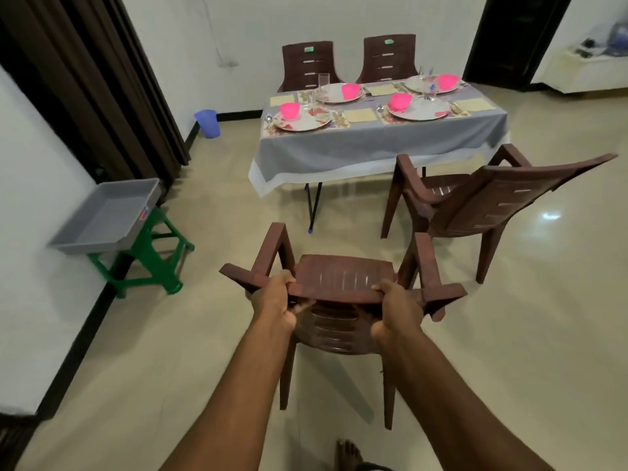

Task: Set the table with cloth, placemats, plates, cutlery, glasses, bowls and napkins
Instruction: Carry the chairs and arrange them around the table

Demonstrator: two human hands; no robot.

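While you stand back from the laid surface, entries run as follows.

Left hand: your left hand (276,302) curls over the top edge of the near chair's (343,287) backrest, thumb underneath, fingers wrapped on the rim.
Right hand: your right hand (396,309) grips the same edge on the other side; a grip at each end keeps the chair from twisting.
Chair attitude: backrest toward you, seat facing the surface, so it looks set to be moved straight in. Whether its legs are lifted cannot be told.
Surface: grey cloth (373,144) hangs over the near edge; four plates with pink bowls (290,110) sit on placemats, cutlery beside them, at least one glass (323,82) upright. Napkins appear to lie between settings.
Other seating: second chair (489,205) stands angled, near the right corner; two more sit tucked at the far side.
Tray: grey tray (108,215) rests on a green stool (153,263) by the wall, away from the walking path.
Judgement: laying looks essentially complete; seating remains.
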